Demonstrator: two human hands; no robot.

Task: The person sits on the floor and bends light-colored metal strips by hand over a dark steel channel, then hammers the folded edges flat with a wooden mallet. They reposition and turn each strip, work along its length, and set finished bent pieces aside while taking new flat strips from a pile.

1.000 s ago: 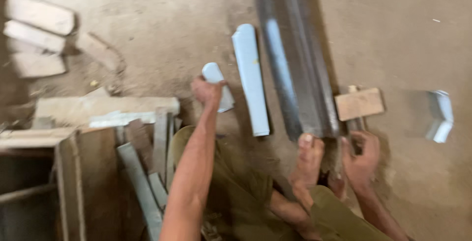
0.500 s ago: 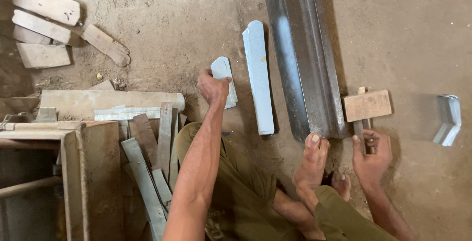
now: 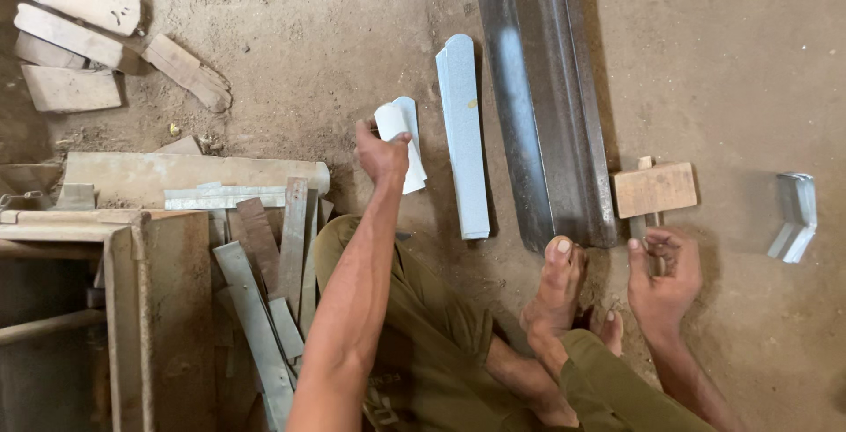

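Long steel channel point(image 3: 538, 88) runs off the top edge; mallet's handle point(image 3: 648, 238) hidden inside right hand point(image 3: 663, 275)

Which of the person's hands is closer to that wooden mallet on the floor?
The right hand. It grips the handle just below the wooden mallet. The left hand is far off on the other side of the long steel bar, holding a short pale metal strip.

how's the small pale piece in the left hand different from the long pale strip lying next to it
The small pale piece is far shorter than the long pale strip. The small piece is gripped by the left hand and looks raised at its near end; the strip lies flat on the dirt floor, touched by nothing. The small piece sits left of the strip, which lies beside the dark metal channel. Both are pale blue-grey with a rounded far end.
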